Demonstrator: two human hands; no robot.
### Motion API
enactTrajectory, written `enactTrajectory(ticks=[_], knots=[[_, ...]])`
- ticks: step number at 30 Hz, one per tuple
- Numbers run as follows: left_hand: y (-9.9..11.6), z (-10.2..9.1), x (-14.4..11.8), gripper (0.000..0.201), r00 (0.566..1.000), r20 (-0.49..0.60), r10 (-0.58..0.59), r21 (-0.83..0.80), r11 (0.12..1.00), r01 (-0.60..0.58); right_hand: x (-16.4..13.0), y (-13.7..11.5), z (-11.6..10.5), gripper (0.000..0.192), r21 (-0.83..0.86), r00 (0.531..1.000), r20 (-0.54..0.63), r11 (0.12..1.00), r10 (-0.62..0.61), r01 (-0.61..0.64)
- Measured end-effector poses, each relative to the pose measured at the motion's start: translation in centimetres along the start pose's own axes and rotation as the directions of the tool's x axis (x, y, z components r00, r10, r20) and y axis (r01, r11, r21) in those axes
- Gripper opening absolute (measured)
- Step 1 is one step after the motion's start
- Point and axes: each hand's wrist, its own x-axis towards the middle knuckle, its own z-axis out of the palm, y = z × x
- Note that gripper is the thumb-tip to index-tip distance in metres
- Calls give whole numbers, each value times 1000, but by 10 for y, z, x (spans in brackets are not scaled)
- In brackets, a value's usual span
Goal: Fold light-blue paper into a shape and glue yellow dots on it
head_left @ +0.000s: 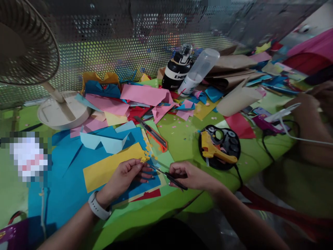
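Both forearms are bare, no sleeves showing. A white smartwatch (98, 206) with a smooth band wraps the wrist well back from the fingers (135, 166) of the left hand (122, 178); the right hand (191, 175) is unadorned

Fan (24, 41) cut off by left and top edge. Pixelated patch (28, 158) hides whatever lies there. Scissors (170, 177) handles buried in right hand (191, 175) — blades thin, hard to make out. Co-worker's arm (309, 125) (right edge) cropped. Purple object (10, 236) bottom-left — only partly in frame.

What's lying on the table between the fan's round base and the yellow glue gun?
In the head view, between the fan base and the glue gun lie loose coloured paper sheets and a utility knife with orange trim on the green table.
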Motion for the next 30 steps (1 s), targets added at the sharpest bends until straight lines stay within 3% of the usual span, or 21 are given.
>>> enactTrajectory(ticks=[23,30], knots=[[-1,-2,1,36,1000,14,-4,7,1000,3,1,-6,0,48,18,999,-31,1000,14,-13],[8,0,-4,33,999,-36,21,12,1000,-20,5,-4,-6,49,105,979,-201,993,-31,53]])
